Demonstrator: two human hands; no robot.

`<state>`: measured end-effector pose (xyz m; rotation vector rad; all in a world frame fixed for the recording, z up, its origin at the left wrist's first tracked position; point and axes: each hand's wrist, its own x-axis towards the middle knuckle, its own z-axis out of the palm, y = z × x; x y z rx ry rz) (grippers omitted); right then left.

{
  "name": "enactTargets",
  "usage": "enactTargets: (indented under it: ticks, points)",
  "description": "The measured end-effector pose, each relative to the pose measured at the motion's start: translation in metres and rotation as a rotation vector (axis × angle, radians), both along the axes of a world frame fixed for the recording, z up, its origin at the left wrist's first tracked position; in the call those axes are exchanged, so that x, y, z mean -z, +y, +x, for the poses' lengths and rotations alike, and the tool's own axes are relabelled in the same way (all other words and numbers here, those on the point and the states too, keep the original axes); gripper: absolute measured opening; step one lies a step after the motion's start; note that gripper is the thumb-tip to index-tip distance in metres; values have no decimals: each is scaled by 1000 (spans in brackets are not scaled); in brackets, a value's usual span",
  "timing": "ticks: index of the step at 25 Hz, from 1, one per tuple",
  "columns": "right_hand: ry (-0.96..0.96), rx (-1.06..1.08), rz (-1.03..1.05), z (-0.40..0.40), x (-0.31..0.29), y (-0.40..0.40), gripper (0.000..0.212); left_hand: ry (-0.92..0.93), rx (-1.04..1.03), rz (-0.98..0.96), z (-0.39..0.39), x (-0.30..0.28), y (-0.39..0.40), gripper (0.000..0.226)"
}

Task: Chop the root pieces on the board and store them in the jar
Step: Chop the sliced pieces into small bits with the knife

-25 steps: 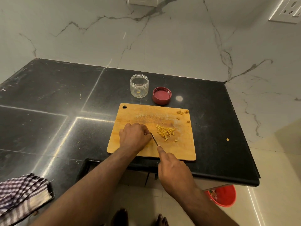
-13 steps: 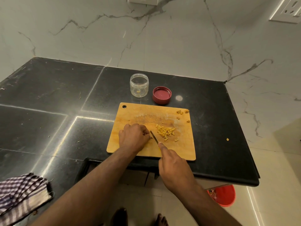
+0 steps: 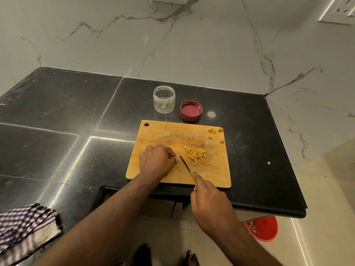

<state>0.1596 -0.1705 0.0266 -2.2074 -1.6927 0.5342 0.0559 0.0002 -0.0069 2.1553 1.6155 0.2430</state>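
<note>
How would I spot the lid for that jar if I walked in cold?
Find the wooden chopping board on the black counter. Just beyond its far edge stand two small round things side by side. The lid is the right one: dark red, low, lying open side up, beside the taller clear jar.
</note>
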Motion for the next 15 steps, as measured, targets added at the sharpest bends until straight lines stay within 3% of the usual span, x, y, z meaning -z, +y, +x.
enactTargets:
  ticks: [15]
  points:
    - [-27, -47, -66, -5, 2, 9, 51, 5, -17, 15, 0, -2, -1, 18]
